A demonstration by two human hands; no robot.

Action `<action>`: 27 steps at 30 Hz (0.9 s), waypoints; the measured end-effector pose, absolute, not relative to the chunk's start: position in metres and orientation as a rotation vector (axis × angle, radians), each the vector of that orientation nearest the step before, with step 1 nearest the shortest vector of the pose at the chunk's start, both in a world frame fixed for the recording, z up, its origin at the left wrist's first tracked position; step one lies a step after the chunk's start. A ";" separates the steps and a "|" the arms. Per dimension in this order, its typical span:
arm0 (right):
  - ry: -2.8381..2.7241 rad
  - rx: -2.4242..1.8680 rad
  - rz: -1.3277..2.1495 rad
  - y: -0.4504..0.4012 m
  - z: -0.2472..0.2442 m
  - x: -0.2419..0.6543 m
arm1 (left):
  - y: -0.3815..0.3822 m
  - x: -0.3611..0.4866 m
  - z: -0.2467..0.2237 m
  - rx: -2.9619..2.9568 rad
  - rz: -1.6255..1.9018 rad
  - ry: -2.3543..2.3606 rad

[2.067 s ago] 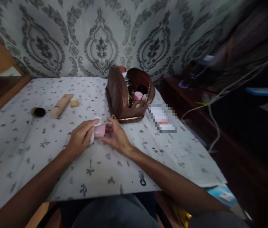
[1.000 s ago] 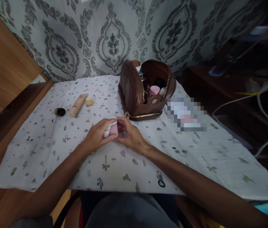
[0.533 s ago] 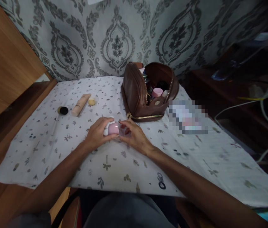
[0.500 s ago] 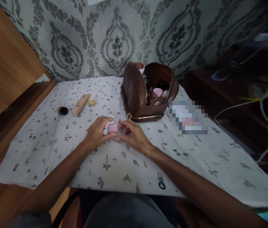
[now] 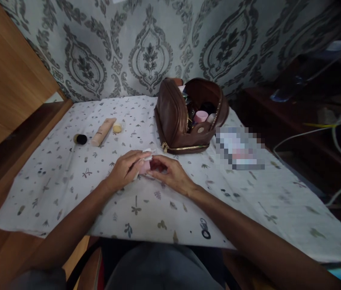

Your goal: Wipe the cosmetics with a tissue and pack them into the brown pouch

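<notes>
A person seated at a table draped in a white leaf-print cloth (image 5: 67, 189) works on a small pink jar (image 5: 145, 166), just in front of an open brown leather cosmetic bag (image 5: 173, 117). The left hand (image 5: 125, 169) presses a white wipe (image 5: 143, 158) against the jar's near side, fingers curled together around the cloth. The right hand (image 5: 170, 175) steadies the jar from the other side; its fingertips close on the jar, though the hand hides just how firm the hold is. The jar sits low, at or just above the cloth, between the two hands and short of the bag's zip edge.

By the look of it, the step in hand is wiping the jar clean. The next move probably calls for turning the jar in the right fingers, so the wipe meets a fresh face, without letting so small and smooth a thing slip.

To the left of the bag lie a beige tube (image 5: 103, 131), a small yellow cap (image 5: 116, 128) just beside its far end, and a black-capped item (image 5: 80, 139) further left again. Inside the bag's open mouth a pink-lidded pot (image 5: 201, 116) shows among darker items too dim to make out. A blurred-out flat item (image 5: 239, 148) lies just right of the bag. Patterned grey wallpaper (image 5: 149, 52) rises behind it.
</notes>
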State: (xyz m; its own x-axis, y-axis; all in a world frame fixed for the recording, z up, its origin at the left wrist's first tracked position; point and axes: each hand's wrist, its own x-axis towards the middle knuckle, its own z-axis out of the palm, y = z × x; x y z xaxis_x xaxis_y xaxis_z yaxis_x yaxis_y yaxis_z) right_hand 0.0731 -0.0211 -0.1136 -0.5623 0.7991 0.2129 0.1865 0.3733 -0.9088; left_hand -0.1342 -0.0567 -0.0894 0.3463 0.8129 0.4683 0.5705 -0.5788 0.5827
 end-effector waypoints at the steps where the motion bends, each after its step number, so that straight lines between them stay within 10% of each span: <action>1: -1.962 -0.853 1.205 -0.021 -0.114 0.073 | -0.056 -0.135 -0.090 2.251 1.053 1.243; 27: -2.231 -0.649 0.789 -0.029 -0.116 0.072 | -0.058 -0.130 -0.091 2.237 1.172 1.447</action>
State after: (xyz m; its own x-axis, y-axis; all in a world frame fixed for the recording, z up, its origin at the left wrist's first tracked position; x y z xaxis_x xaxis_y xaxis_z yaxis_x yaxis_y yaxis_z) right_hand 0.0720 -0.0287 -0.1164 -0.6484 0.6304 0.4267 0.2221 0.6928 -0.6861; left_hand -0.1303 -0.0582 -0.0914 0.1922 0.8462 0.4970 0.6618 -0.4858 0.5710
